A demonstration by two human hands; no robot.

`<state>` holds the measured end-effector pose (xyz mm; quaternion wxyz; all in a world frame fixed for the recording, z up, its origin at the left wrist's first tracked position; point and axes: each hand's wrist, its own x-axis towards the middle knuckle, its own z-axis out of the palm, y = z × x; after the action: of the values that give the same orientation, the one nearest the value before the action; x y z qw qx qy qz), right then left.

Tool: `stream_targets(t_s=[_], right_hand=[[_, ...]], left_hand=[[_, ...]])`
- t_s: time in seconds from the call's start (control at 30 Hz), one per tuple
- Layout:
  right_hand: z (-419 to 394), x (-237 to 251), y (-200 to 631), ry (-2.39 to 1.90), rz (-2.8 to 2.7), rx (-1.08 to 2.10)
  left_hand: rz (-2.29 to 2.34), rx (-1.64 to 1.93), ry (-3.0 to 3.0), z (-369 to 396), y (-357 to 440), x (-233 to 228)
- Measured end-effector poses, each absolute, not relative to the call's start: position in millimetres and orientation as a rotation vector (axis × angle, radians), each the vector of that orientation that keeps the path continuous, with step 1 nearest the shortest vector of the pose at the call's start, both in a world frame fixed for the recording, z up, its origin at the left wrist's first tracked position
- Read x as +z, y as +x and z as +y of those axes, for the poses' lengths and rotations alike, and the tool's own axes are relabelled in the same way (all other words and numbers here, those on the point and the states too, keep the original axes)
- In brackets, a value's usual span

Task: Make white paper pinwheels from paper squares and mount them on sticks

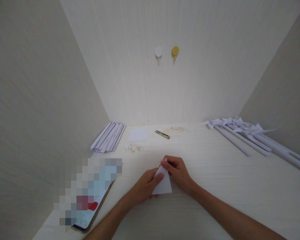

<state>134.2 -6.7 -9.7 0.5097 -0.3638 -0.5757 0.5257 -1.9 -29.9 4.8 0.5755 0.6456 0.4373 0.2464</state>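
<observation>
White paper, a folded triangular piece (163,185), is held just above the pale table (210,186) near its front middle, pinched at the top corner by the closed fingers of the right hand (178,172) and gripped along its left edge by the left hand (146,186). Behind it lie what seem to be small pale scraps (133,148), a flat paper square (138,134) and small snips (162,134). A bundle of rolled paper sticks (108,137) is seen at the left, paper pinwheels (252,136) at the right, and a phone (91,213) at the near left.
</observation>
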Motion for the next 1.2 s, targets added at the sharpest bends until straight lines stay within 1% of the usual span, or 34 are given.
stream_targets(t_s=[0.2,0.43,0.57,0.7,0.8,0.9,1.03,1.2], right_hand=[[-9.4,-7.0,137.7,-0.9,-1.391,1.216],[-8.0,-9.7,135.4,-0.89,-1.257,1.355],[-2.5,-12.1,135.0,-0.971,-1.198,1.229],[2.5,-11.1,136.9,-1.084,-1.152,1.1],[2.8,-9.7,137.3,-1.113,-1.178,1.129],[1.0,-9.5,136.2,-1.144,-1.28,1.194],[-2.4,-10.5,133.1,-1.175,-1.514,1.242],[-8.4,-8.5,129.4,-1.145,-1.793,1.239]], left_hand=[[1.031,0.594,1.483,-30.2,-1.1,4.8],[0.98,0.626,1.443,-30.8,-0.9,6.9],[1.003,0.647,1.474,-20.9,-7.4,1.9],[1.097,0.911,1.431,-5.1,-18.2,-3.2],[1.192,1.129,1.299,2.5,-24.3,-3.5],[1.159,1.315,1.133,4.7,-26.9,-3.4],[1.115,1.417,1.023,2.5,-26.8,-4.1],[1.157,1.416,1.014,-2.1,-24.1,-0.5]])
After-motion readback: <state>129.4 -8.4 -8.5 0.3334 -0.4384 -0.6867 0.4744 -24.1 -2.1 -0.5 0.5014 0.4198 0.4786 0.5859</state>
